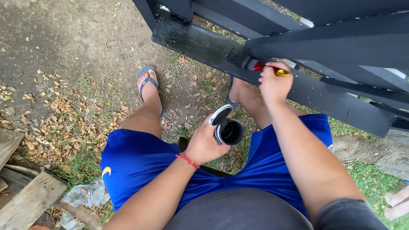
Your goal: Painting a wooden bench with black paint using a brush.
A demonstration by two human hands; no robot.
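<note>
- Gripping a small paint can point(230, 132) in the left hand point(204, 142), fingers curled around its side, thumb side up; a red string bracelet point(188, 160) circling that wrist.
- Holding the can in the air above the lap, between the two knees, over a patch of grass and dry leaves, open mouth showing black paint inside.
- Keeping the can's lid point(220, 115) pinched against the can's upper rim, tilted, its white underside smeared with black.
- Clasping a paintbrush point(255, 64) in the right hand point(275, 85), fingers shut tight on the red and yellow handle; handle end poking out past the knuckles to the right.
- Pressing the brush's dark bristles against the fence's lower rail point(204, 44), at the point where wet, glossy black on the left is meeting duller black on the right.
- Sitting close to the black wooden fence point(341, 42), its slats running across the upper right corner of the view, lower rail slanting from top centre down to the right edge.
- Wearing blue shorts point(136, 157) and grey flip-flops, the left foot point(149, 85) resting on bare dirt near the rail's wet end, the other foot mostly hidden behind the right forearm.
- Lying at the lower left corner of the ground: weathered boards point(30, 200) and a crumpled piece of clear plastic point(85, 194), well apart from both hands.
</note>
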